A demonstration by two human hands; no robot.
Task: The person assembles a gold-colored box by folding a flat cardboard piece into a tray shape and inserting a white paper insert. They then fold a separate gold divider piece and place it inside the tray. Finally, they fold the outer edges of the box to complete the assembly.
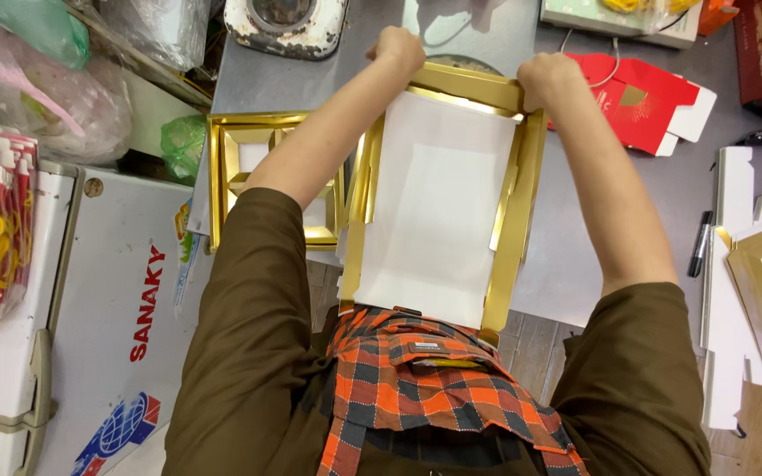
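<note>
L hand [399,48] and R hand [547,78] are both clenched on the far gold flap of the gold-and-white box blank [438,211], L at about 11 o'clock of the blank, R at about 1 o'clock. The blank lies lengthwise from the hands back to the person's plaid apron [425,388] at 6 o'clock, its near end hanging past the grey table [593,229] edge.

Risk, as I judge it: uneven pull between the 2 hands could skew the fold or crease the gold side strips; the unsupported near end could sag and buckle.

Edges/room: a finished gold tray [262,176] sits just beside at 9 o'clock, partly under the L forearm. A red folded carton [641,101] lies near at 2 o'clock, black marker [698,242] at 3 o'clock. Bare table btwn blank and marker gives the most room; 12 o'clock is tight, w/ a round white appliance [286,22] close.
</note>
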